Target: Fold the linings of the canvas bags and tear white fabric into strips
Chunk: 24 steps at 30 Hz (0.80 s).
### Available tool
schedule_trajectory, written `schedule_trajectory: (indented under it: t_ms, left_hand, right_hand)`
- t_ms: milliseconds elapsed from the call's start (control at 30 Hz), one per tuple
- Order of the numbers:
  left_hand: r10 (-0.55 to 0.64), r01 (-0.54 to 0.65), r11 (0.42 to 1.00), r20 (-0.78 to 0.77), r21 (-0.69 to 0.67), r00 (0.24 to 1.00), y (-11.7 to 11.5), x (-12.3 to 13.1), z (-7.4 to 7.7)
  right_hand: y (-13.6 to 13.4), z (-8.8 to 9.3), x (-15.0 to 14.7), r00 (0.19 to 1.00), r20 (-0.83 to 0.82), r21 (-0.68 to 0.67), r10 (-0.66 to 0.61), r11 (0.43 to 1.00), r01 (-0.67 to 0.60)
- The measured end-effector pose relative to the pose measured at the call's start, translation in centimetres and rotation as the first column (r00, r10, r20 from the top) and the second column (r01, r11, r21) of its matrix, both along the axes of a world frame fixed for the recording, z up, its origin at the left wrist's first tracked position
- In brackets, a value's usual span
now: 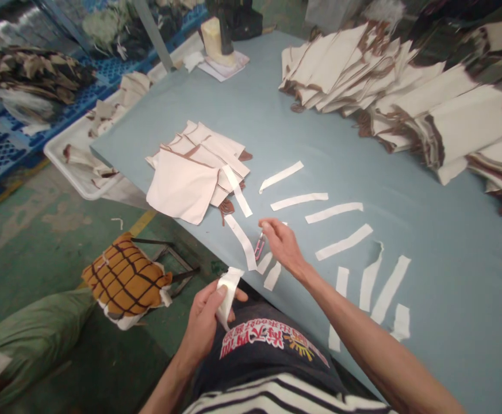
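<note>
My left hand (210, 307) is closed on a white strip bundle (229, 287) just off the table's near edge. Over the table, my right hand (280, 241) has its fingers pressed together above a small pink tool (259, 246); whether the fingertips touch it or hold something small is unclear. Several white strips (339, 241) lie spread out on the blue-grey table (259, 126). One strip (237, 191) overlaps a small pile of cream fabric pieces (184, 184) with brown edging, left of my right hand.
Large stacks of cream fabric pieces (337, 69) line the table's far right. A yellowish block (216, 40) stands at the back. Left of the table are a white bin (67, 178), a cushioned stool (127, 279) and a person's green-clad leg (39, 333).
</note>
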<state>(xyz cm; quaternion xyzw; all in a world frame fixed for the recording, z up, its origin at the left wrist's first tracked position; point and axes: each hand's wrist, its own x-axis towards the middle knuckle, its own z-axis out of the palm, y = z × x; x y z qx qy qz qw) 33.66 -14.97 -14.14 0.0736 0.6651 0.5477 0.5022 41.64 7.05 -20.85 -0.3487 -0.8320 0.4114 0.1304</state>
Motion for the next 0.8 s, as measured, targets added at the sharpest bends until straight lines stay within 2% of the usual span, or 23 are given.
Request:
schedule_trajectory:
  t_ms: [67,133,267,367,467,600,700,800]
  left_hand:
    - [0.062,-0.065,0.997,0.063,0.038,0.996,1.3,0.3,1.0]
    - [0.123,-0.138,0.988,0.202,0.063,0.972,2.8,0.6,2.4]
    - [0.141,-0.208,0.972,0.434,0.112,0.89,5.5,0.7,5.5]
    - [0.145,-0.247,0.962,0.552,0.115,0.821,7.1,0.6,7.3]
    - [0.145,-0.273,0.955,0.614,0.119,0.776,8.5,0.4,8.7]
    - [0.094,-0.254,0.952,0.624,0.172,0.776,10.0,0.6,10.2]
    - [0.034,-0.218,0.951,0.628,0.219,0.777,10.4,1.1,10.9]
    - [-0.007,-0.184,0.955,0.64,0.231,0.769,10.5,1.8,10.9]
  right_hand:
    - [0.0,1.5,1.2,0.993,-0.097,-0.009,-0.066,0.998,0.065]
    - [-0.4,3.1,2.8,0.98,-0.178,-0.011,-0.084,0.996,0.083]
    - [-2.0,6.3,5.8,0.953,-0.301,0.041,-0.045,0.997,0.06]
    - [-3.0,8.0,7.5,0.925,-0.38,0.173,0.017,0.984,0.052]
    - [-3.7,8.5,8.7,0.913,-0.4,0.311,0.082,0.949,0.051]
    - [-4.1,8.2,10.1,0.928,-0.36,0.451,0.097,0.889,0.082]
    - [-4.3,8.7,11.1,0.933,-0.353,0.478,0.063,0.87,0.122]
    - [-4.4,10.4,12.2,0.914,-0.407,0.454,0.004,0.868,0.199]
